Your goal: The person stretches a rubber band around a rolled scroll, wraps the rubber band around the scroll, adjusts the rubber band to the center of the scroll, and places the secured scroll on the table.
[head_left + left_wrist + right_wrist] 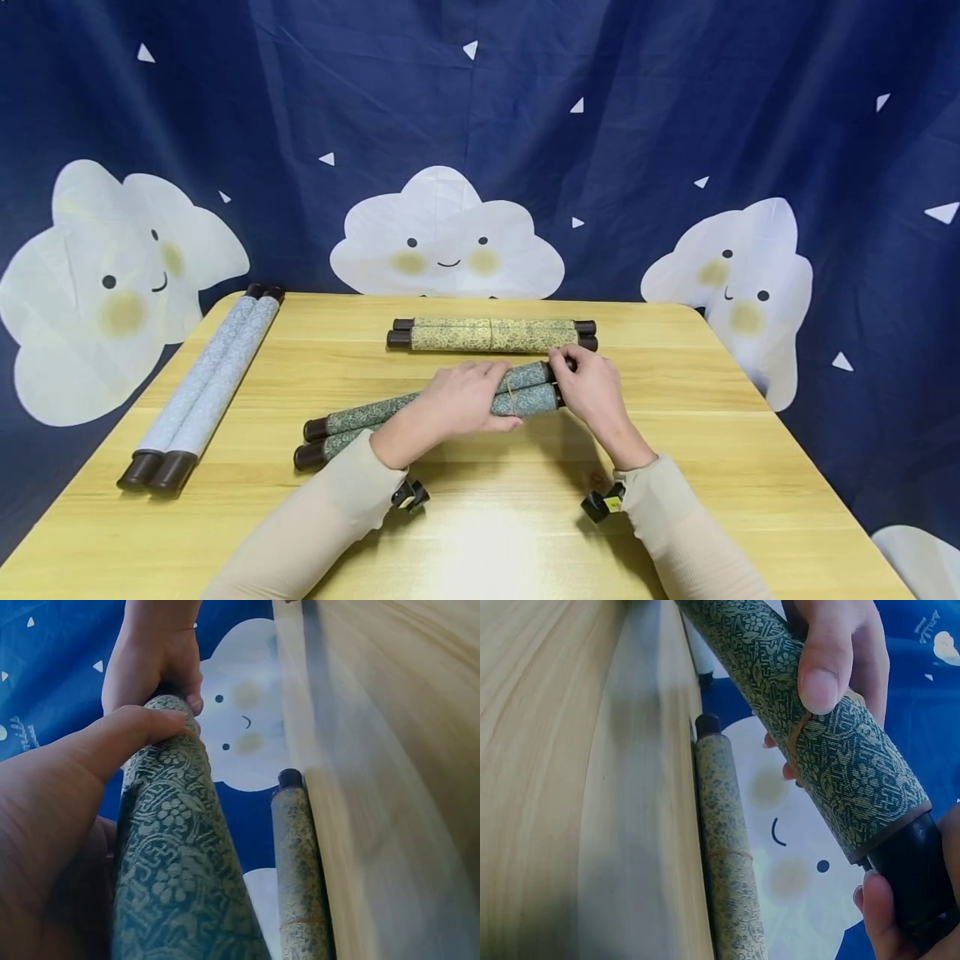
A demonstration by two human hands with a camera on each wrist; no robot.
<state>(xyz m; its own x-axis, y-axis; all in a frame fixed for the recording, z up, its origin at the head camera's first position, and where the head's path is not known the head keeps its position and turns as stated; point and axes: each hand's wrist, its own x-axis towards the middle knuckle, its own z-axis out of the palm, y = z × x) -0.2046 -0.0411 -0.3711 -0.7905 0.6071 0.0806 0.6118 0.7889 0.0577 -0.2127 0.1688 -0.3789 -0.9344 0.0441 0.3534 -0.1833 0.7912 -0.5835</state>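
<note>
A green patterned scroll (pixel 371 412), wound on two rollers with dark end knobs, slants across the middle, its right end higher in the head view. My left hand (pixel 461 398) grips it right of its middle; in the left wrist view the thumb (pixel 127 735) lies along the cloth. A thin tan rubber band (pixel 798 742) circles the scroll beside my left fingers. At the right end my right hand (pixel 594 390) holds a dark end knob (pixel 915 862) between thumb and fingers. Part of the scroll is hidden behind my left hand and forearm.
Behind the green scroll lies a yellow patterned scroll (pixel 450 337) with a band round its middle. A pale blue scroll (pixel 217 375) lies along the left side of the wooden table (pixel 337 542). A dark blue cloud-print curtain (pixel 285 100) hangs behind.
</note>
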